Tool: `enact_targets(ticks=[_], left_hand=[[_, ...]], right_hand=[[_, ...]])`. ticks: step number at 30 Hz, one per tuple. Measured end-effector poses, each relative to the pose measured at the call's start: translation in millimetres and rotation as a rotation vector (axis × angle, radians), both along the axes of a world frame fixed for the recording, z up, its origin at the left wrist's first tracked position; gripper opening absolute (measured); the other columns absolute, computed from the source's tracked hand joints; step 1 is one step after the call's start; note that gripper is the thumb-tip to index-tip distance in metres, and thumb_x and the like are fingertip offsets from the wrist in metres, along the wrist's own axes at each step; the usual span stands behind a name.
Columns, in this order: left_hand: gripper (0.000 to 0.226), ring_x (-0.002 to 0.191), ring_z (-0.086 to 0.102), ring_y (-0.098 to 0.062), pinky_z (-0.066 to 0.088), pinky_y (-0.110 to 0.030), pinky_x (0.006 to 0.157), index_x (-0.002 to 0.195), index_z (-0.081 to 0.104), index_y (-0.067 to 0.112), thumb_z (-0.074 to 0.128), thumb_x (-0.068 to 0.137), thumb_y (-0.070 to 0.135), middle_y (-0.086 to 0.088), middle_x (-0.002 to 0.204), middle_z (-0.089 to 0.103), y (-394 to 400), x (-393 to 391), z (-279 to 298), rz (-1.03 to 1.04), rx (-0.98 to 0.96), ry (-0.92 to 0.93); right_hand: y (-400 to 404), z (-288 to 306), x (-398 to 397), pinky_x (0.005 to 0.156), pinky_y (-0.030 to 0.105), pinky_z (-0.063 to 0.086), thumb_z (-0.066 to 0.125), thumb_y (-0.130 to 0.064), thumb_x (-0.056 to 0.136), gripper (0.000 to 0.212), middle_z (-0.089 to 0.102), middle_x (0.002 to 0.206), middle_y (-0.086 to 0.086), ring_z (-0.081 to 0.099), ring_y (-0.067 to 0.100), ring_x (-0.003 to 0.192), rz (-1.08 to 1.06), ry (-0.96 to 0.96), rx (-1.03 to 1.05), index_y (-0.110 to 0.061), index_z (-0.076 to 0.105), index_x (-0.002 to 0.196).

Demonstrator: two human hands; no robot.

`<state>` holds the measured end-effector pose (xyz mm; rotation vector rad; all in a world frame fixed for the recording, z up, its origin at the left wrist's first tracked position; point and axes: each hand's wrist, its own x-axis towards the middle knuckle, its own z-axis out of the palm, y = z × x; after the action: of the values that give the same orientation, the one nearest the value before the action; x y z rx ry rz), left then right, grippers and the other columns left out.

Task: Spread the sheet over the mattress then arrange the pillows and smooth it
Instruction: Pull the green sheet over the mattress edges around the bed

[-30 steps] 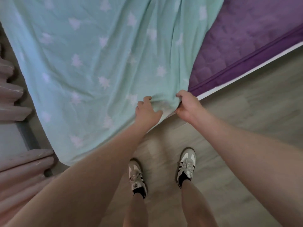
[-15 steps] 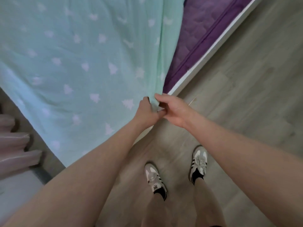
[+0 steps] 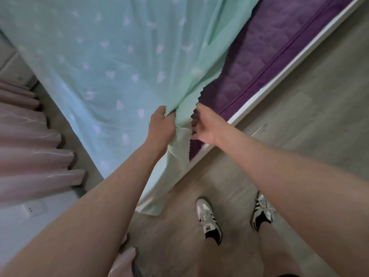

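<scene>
A mint-green sheet (image 3: 111, 62) with white stars covers most of the bed and hangs over its corner toward the floor. To the right the purple quilted mattress (image 3: 265, 56) lies bare along its side. My left hand (image 3: 160, 126) is clenched on a bunch of the sheet at the bed's corner. My right hand (image 3: 205, 124) is right beside it at the sheet's zigzag edge, with its fingers curled around the cloth. No pillows are in view.
The white bed frame (image 3: 295, 62) runs diagonally along the mattress. Pink pleated curtains (image 3: 30, 148) hang at the left, with a wall socket (image 3: 32, 209) below them. I stand on a grey wooden floor (image 3: 311, 124) in white sneakers (image 3: 207, 220).
The view has swung. My hands came together at the corner; now the left bunches the sheet and the right has shifted to its zigzag edge. More sheet hangs toward the floor.
</scene>
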<state>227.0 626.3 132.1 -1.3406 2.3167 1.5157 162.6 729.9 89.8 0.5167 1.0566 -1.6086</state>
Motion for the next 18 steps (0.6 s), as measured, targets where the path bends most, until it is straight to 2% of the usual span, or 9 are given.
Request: enact_targets(ticks=[2, 3, 6, 8, 10, 12, 13, 15, 18], left_hand=[[0.023, 0.072, 0.054, -0.015, 0.044, -0.028, 0.066, 0.094, 0.062, 0.003, 0.055, 0.09, 0.025, -0.002, 0.083, 0.062, -1.0, 1.2, 1.0, -0.058, -0.007, -0.029], [0.026, 0.072, 0.054, -0.015, 0.044, -0.028, 0.066, 0.094, 0.061, 0.002, 0.055, 0.091, 0.027, -0.003, 0.083, 0.061, -1.2, 1.4, 0.3, -0.076, -0.01, -0.031], [0.028, 0.073, 0.051, -0.015, 0.042, -0.028, 0.065, 0.098, 0.059, -0.001, 0.053, 0.091, 0.025, -0.005, 0.083, 0.058, 3.1, -2.1, -0.5, -0.1, -0.036, -0.043], [0.028, 0.074, 0.053, -0.016, 0.044, -0.029, 0.066, 0.097, 0.06, 0.0, 0.055, 0.09, 0.027, -0.01, 0.084, 0.061, 9.1, -5.3, -3.3, -0.142, -0.034, -0.058], [0.028, 0.076, 0.056, -0.016, 0.046, -0.029, 0.068, 0.095, 0.062, 0.004, 0.056, 0.089, 0.031, -0.01, 0.087, 0.065, 22.9, -10.6, -6.4, -0.235, -0.019, -0.092], [0.028, 0.073, 0.054, -0.016, 0.044, -0.029, 0.067, 0.092, 0.061, 0.003, 0.057, 0.09, 0.031, -0.005, 0.082, 0.061, 36.0, -14.7, -10.0, -0.329, -0.021, -0.129], [0.027, 0.071, 0.052, -0.017, 0.042, -0.029, 0.066, 0.089, 0.06, 0.002, 0.057, 0.09, 0.029, -0.004, 0.079, 0.058, 43.7, -17.1, -12.8, -0.375, -0.03, -0.145], [0.02, 0.069, 0.051, -0.019, 0.04, -0.029, 0.063, 0.084, 0.059, 0.005, 0.057, 0.088, 0.025, -0.003, 0.076, 0.057, 58.7, -20.9, -20.5, -0.443, -0.082, -0.188], [0.019, 0.085, 0.06, -0.024, 0.045, -0.029, 0.067, 0.102, 0.06, 0.012, 0.055, 0.087, 0.023, -0.004, 0.092, 0.067, 77.2, -21.1, -31.5, -0.459, -0.121, -0.261]], right_hand=[[-10.4, 7.1, -0.5, 0.085, 0.035, 0.054, 0.053, -0.037, 0.097, 0.029, 0.071, 0.096, 0.009, 0.069, 0.022, 0.084, -0.104, 0.002, -0.126, -0.012, 0.068, 0.099], [-12.0, 9.2, -0.8, 0.087, 0.035, 0.055, 0.055, -0.034, 0.098, 0.028, 0.073, 0.092, 0.009, 0.072, 0.023, 0.086, -0.139, 0.011, -0.15, -0.01, 0.07, 0.096], [-1.0, 12.1, -2.8, 0.096, 0.038, 0.054, 0.056, -0.033, 0.098, 0.029, 0.073, 0.104, 0.011, 0.068, 0.029, 0.11, -0.201, 0.019, -0.169, -0.008, 0.07, 0.104], [13.7, 12.4, -5.9, 0.099, 0.041, 0.052, 0.055, -0.048, 0.095, 0.04, 0.074, 0.107, 0.009, 0.07, 0.026, 0.103, -0.215, 0.007, -0.19, -0.012, 0.071, 0.105], [32.0, 13.3, -10.1, 0.102, 0.043, 0.051, 0.058, -0.054, 0.089, 0.052, 0.072, 0.116, 0.011, 0.07, 0.025, 0.103, -0.214, 0.022, -0.163, -0.011, 0.069, 0.115], [44.7, 10.9, -12.7, 0.09, 0.039, 0.057, 0.07, -0.044, 0.085, 0.049, 0.073, 0.114, 0.012, 0.072, 0.026, 0.1, -0.217, 0.053, -0.043, -0.008, 0.068, 0.118], [52.4, 4.2, -14.3, 0.079, 0.035, 0.059, 0.074, -0.032, 0.085, 0.038, 0.075, 0.107, 0.01, 0.073, 0.026, 0.092, -0.225, 0.089, 0.06, -0.007, 0.068, 0.114], [72.8, -11.7, -14.9, 0.064, 0.031, 0.052, 0.069, -0.011, 0.084, 0.02, 0.072, 0.091, 0.009, 0.069, 0.025, 0.078, -0.269, 0.176, 0.319, -0.008, 0.067, 0.104], [113.5, -37.6, -3.5, 0.051, 0.023, 0.048, 0.056, -0.004, 0.086, 0.013, 0.063, 0.082, 0.008, 0.061, 0.024, 0.069, -0.336, 0.185, 0.59, -0.007, 0.064, 0.096]])
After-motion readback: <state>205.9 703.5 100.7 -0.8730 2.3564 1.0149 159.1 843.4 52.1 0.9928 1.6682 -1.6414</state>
